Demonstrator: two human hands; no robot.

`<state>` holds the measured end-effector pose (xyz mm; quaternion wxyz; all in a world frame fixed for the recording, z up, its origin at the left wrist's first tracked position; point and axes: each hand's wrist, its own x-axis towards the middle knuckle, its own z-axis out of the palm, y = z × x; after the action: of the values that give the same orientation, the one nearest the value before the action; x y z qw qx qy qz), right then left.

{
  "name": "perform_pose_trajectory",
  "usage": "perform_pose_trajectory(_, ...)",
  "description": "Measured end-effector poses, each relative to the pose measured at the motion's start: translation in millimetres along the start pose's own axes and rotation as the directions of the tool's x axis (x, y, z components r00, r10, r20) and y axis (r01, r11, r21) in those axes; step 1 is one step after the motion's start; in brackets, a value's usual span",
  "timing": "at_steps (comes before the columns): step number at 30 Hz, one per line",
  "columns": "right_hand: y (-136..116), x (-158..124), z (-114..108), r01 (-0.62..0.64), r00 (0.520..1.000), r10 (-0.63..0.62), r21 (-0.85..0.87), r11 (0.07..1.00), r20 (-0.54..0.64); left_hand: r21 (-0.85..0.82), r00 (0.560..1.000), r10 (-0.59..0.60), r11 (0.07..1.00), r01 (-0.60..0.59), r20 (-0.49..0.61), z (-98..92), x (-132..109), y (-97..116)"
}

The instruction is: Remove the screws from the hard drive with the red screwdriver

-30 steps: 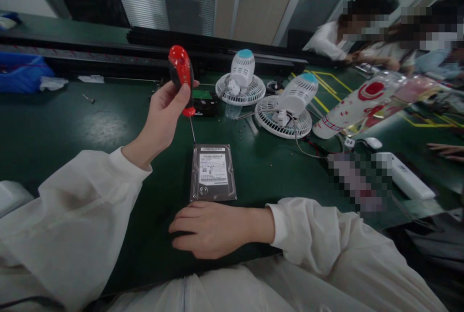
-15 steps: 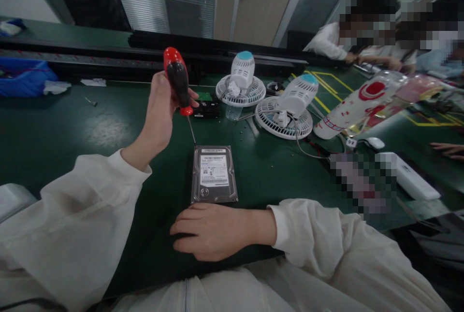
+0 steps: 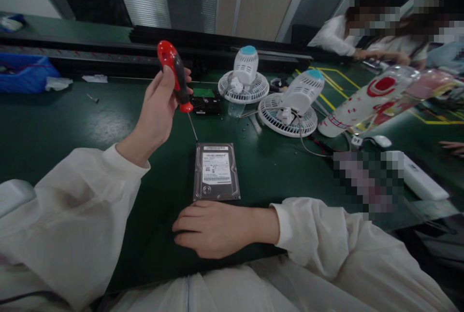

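Note:
A red-and-black screwdriver is gripped by its handle in my left hand, thumb against the side and fingers behind it. Its thin shaft slants down to the far left corner of a hard drive, which lies flat with its white label up. Whether the tip sits in a screw there is too small to tell. Close to the drive's near edge, my right hand rests palm down on the table, fingers stretched out and holding nothing.
Beyond the drive lie a dark part with a green circuit board, two white fans and several tiny screws. To the right are a white-and-red bottle and a white power bank-like block. A blue bin stands left; people sit far right.
My left hand has shifted its hold on the handle, thumb now higher and fingers more spread. The screwdriver tip stays at the same drive corner. My right hand keeps its place by the drive.

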<state>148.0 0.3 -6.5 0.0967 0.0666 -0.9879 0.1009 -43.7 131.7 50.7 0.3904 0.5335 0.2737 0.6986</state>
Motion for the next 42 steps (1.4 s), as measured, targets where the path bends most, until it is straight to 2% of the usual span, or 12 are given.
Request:
perform_pose_trajectory(5, 0, 0, 1, -0.01, 1.0, 0.01, 0.008, 1.0, -0.004, -0.136, 0.991, -0.093, 0.985, 0.106, 0.095, 6.0, -1, 12)
perform_pose_trajectory(10, 0, 1, 0, -0.019, 1.0, 0.02, 0.026, 0.999, -0.011, -0.138, 0.996, -0.088, 0.987, 0.086, -0.004, 12.5, -3, 7)
perform_pose_trajectory(17, -2, 1, 1, -0.029, 0.999, 0.029, 0.03, 0.999, -0.022, -0.175, 0.989, -0.149, 0.973, 0.151, 0.026, 13.2, -2, 15)
perform_pose_trajectory(20, -2, 1, 0, -0.029, 0.999, 0.03, 0.026, 0.999, -0.019, -0.178, 0.984, -0.179, 0.968, 0.177, 0.006, 14.5, -2, 16)
perform_pose_trajectory(26, -1, 1, 0, -0.027, 1.0, 0.028, 0.026, 0.999, -0.013, -0.121, 0.997, -0.04, 0.992, 0.032, -0.061, 16.0, -5, 5)
perform_pose_trajectory(31, -2, 1, 1, -0.029, 0.999, 0.03, 0.024, 0.999, -0.016, -0.111, 0.997, -0.035, 0.994, 0.027, -0.074, 17.5, -5, 5)
perform_pose_trajectory(34, -1, 0, 2, -0.029, 1.0, 0.029, 0.026, 0.999, -0.013, -0.148, 0.989, -0.133, 0.981, 0.122, -0.064, 21.8, -4, 14)
perform_pose_trajectory(35, -1, 0, 1, -0.027, 1.0, 0.027, 0.026, 0.999, -0.009, -0.192, 0.979, -0.202, 0.963, 0.191, -0.038, 23.8, -3, 18)
perform_pose_trajectory(37, -1, 0, 1, -0.027, 1.0, 0.027, 0.026, 0.999, -0.003, -0.257, 0.957, -0.286, 0.93, 0.262, -0.059, 27.7, -3, 25)
perform_pose_trajectory(39, -1, 0, -1, -0.027, 1.0, 0.027, 0.027, 0.999, 0.001, -0.256, 0.944, -0.315, 0.925, 0.282, -0.097, 31.0, -3, 30)
perform_pose_trajectory(42, -2, 0, -1, -0.027, 1.0, 0.027, 0.028, 0.999, 0.004, -0.269, 0.944, -0.323, 0.917, 0.296, -0.063, 33.3, -5, 34)
